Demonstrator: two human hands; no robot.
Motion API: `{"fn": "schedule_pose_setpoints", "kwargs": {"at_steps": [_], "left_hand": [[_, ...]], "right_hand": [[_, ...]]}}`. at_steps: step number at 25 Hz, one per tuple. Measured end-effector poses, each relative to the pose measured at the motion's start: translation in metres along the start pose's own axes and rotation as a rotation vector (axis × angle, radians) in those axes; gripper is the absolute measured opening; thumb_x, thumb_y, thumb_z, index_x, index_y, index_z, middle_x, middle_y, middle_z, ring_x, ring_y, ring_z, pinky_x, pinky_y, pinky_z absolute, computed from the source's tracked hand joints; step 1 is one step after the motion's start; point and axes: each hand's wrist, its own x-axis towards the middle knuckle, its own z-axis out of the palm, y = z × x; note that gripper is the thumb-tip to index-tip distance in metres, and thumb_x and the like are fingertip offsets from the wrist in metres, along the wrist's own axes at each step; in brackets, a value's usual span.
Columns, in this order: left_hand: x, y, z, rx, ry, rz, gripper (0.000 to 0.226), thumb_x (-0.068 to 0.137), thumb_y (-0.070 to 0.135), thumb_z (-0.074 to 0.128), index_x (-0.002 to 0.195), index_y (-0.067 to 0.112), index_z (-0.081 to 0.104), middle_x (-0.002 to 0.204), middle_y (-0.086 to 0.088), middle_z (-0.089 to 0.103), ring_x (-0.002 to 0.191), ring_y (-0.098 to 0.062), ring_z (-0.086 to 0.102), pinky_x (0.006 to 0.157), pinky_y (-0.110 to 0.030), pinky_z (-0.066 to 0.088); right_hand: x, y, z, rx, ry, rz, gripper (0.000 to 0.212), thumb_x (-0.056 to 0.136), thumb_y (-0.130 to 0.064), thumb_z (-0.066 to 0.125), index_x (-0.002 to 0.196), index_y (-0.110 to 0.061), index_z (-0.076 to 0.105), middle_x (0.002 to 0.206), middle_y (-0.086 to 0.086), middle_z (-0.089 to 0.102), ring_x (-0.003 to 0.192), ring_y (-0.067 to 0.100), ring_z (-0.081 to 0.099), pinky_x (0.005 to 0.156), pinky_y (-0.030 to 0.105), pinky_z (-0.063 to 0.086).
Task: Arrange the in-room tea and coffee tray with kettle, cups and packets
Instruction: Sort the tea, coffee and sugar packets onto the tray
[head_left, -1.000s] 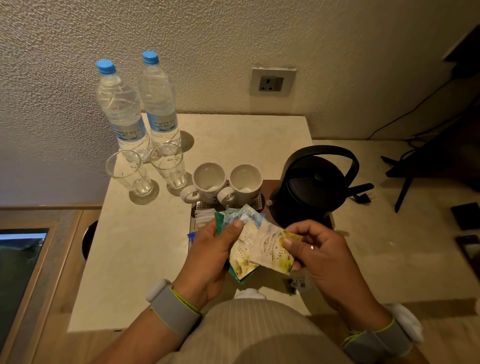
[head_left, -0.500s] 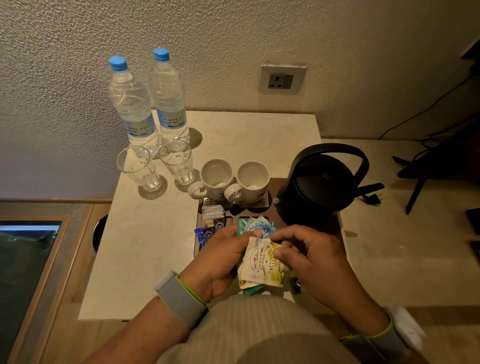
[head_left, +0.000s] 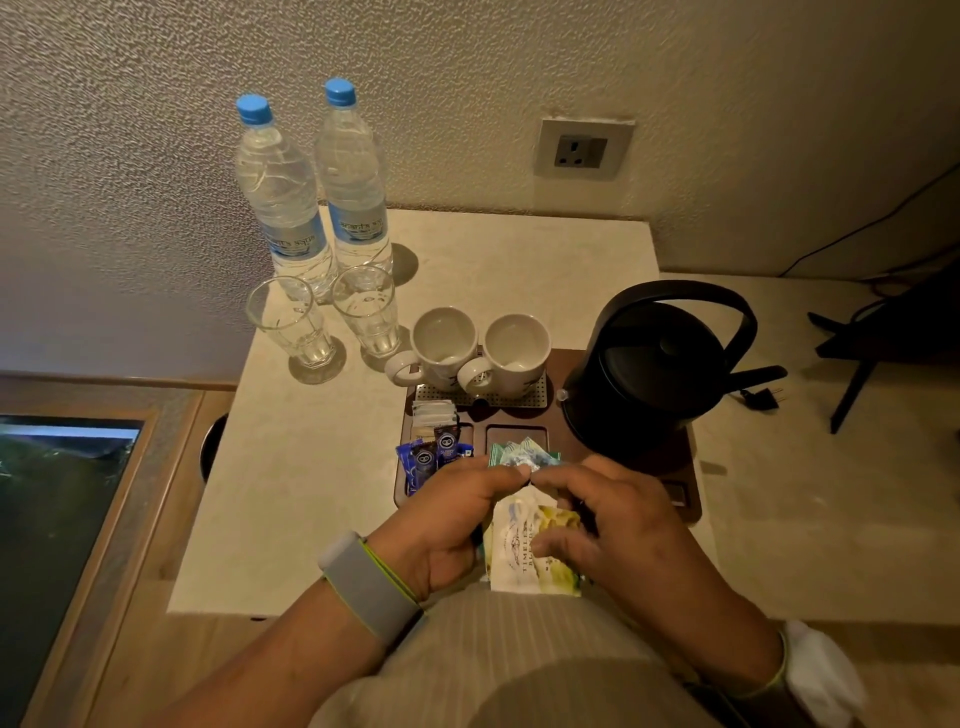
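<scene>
Both hands over tray's (head_left: 691, 483) near edge. Left hand (head_left: 447, 525) & right hand (head_left: 618, 525) grip a bunch of tea packets (head_left: 524, 551), thumbs and forefingers pinching its top. Blue packets (head_left: 431, 457) sit in tray's near-left slot. Two cups (head_left: 480, 345) along tray's far edge, kettle (head_left: 654, 369) at far-right corner. Two glasses (head_left: 327, 322) & two bottles (head_left: 317, 197) near table's (head_left: 311, 493) far-left corner.

- Two water bottles (head_left: 311, 208) with blue caps stand upright by the textured wall (head_left: 130, 130)
- Two empty glasses (head_left: 332, 322) stand just before them on the pale countertop (head_left: 311, 493)
- A wall socket (head_left: 582, 150) is above the countertop
- A black plug (head_left: 763, 399) lies at the right
</scene>
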Motion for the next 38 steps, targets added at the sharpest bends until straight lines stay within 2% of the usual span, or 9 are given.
{"fn": "schedule_pose_setpoints", "kwargs": {"at_steps": [4,10,15,23,25,27,30,33,38], "left_hand": [[-0.003,-0.001,0.001,-0.04,-0.012,0.015,0.017,0.101,0.006,0.062,0.1,0.0,0.078,0.086,-0.022,0.077,0.069,-0.029,0.077,0.059,-0.036,0.062],[-0.005,-0.001,-0.002,-0.096,0.028,0.1,0.024,0.103,0.006,0.058,0.122,-0.003,0.069,0.1,-0.024,0.078,0.078,-0.031,0.078,0.066,-0.038,0.064],[-0.01,-0.007,-0.012,-0.058,0.029,0.26,0.026,0.106,0.012,0.055,0.129,0.006,0.066,0.117,-0.022,0.077,0.099,-0.032,0.078,0.08,-0.04,0.064],[-0.025,-0.024,-0.027,0.07,-0.052,0.32,0.029,0.106,0.014,0.054,0.132,0.012,0.067,0.124,-0.024,0.074,0.112,-0.043,0.073,0.088,-0.047,0.062],[-0.03,-0.02,-0.026,0.1,-0.012,0.394,0.03,0.103,0.017,0.057,0.131,0.012,0.067,0.123,-0.022,0.075,0.11,-0.04,0.074,0.086,-0.044,0.063],[-0.035,-0.01,-0.029,0.076,0.076,0.522,0.033,0.097,0.023,0.061,0.127,0.017,0.07,0.122,-0.017,0.076,0.109,-0.035,0.076,0.083,-0.039,0.064],[-0.043,0.01,-0.037,-0.084,0.221,0.676,0.029,0.099,0.024,0.057,0.124,0.023,0.072,0.122,-0.009,0.078,0.107,-0.025,0.077,0.082,-0.035,0.065],[-0.046,0.026,-0.042,-0.251,0.279,0.678,0.026,0.108,0.017,0.05,0.128,0.015,0.067,0.118,-0.009,0.079,0.1,-0.019,0.078,0.077,-0.031,0.065],[-0.045,0.043,-0.039,-0.337,0.267,0.664,0.021,0.108,0.015,0.051,0.12,0.013,0.068,0.101,-0.005,0.082,0.089,-0.013,0.079,0.07,-0.026,0.063]], "right_hand": [[0.002,-0.002,0.001,-0.046,-0.013,-0.032,0.035,0.076,-0.046,0.088,0.097,-0.039,0.06,0.097,-0.023,0.047,0.09,-0.004,0.049,0.067,0.014,0.037],[-0.005,0.003,-0.005,0.126,0.059,-0.026,0.021,0.086,-0.03,0.085,0.08,-0.034,0.064,0.085,-0.017,0.067,0.085,0.002,0.067,0.06,0.019,0.053],[-0.014,0.017,-0.007,0.535,-0.054,0.154,0.034,0.096,-0.017,0.074,0.11,-0.048,0.071,0.105,-0.018,0.074,0.093,0.001,0.074,0.061,0.018,0.058],[-0.009,0.017,-0.008,0.177,-0.176,-0.146,0.024,0.1,-0.036,0.066,0.124,-0.04,0.068,0.106,-0.022,0.071,0.098,-0.002,0.069,0.069,0.015,0.056],[-0.004,0.017,-0.006,0.169,-0.131,-0.19,0.014,0.1,-0.037,0.064,0.113,-0.038,0.071,0.099,-0.021,0.072,0.091,-0.001,0.07,0.065,0.014,0.054],[0.006,0.019,-0.003,0.424,-0.017,-0.008,0.013,0.101,-0.027,0.065,0.096,-0.037,0.072,0.091,-0.015,0.075,0.084,0.002,0.073,0.063,0.015,0.056],[0.034,0.026,0.017,0.74,0.174,0.291,0.019,0.104,-0.016,0.062,0.096,-0.03,0.073,0.097,-0.008,0.078,0.082,0.002,0.075,0.062,0.015,0.057],[0.063,0.032,0.048,0.764,0.269,0.429,0.009,0.103,-0.015,0.065,0.102,-0.021,0.071,0.097,0.002,0.08,0.068,0.001,0.073,0.054,0.016,0.055],[0.079,0.036,0.085,0.478,0.38,0.361,0.037,0.102,-0.011,0.064,0.132,-0.031,0.055,0.124,0.0,0.071,0.098,0.008,0.075,0.071,0.026,0.065]]}}
